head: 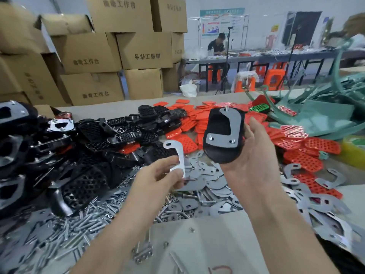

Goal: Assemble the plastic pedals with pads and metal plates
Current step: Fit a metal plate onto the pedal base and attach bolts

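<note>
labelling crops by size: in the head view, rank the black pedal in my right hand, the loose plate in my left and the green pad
1. black pedal, in the right hand
2. loose plate, pinched by the left hand
3. green pad, farther off, so real size unsure

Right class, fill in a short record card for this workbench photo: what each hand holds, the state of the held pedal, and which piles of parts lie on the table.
Left hand: pinches a loose metal plate
Right hand: grips a black pedal, underside towards the camera
Fitted plate: sits on the held pedal, bolt ends poking through
Table piles: spare pedals at left, red pads behind, grey plates and loose bolts in front
</note>
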`<state>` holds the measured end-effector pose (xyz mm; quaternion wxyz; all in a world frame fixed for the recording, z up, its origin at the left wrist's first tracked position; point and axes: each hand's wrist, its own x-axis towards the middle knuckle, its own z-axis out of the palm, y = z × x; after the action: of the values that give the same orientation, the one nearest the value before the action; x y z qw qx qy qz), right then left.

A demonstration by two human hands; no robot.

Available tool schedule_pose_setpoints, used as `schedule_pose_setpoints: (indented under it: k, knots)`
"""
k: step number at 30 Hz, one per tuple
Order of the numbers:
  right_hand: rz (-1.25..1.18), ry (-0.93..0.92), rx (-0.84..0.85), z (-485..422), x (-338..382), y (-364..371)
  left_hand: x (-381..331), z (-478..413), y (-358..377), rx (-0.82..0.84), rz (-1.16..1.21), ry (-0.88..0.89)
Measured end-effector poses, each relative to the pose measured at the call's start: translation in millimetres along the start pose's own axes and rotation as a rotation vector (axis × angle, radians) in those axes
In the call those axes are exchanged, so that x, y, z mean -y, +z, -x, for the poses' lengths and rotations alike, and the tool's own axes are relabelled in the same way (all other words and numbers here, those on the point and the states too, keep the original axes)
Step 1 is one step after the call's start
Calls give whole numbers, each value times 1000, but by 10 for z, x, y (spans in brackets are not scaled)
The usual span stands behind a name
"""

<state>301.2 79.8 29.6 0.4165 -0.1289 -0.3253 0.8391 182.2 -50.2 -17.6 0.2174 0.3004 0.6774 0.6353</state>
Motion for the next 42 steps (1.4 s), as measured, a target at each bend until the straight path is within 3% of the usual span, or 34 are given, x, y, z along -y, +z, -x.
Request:
schedule_pose_setpoints:
  k: [11, 18, 34, 42]
  knots:
    - [85, 237, 74, -13, -610, -156, 140, 66, -182, -161, 84, 12]
    - [196, 249, 134, -62, -740, -200, 210, 87, -148, -158, -35, 27]
    - [243, 286, 161, -75, -768, -255, 207, 82, -219, -185, 28, -11]
    - [273, 256, 221, -45, -762, -245, 209, 48, -276, -117, 413, -19]
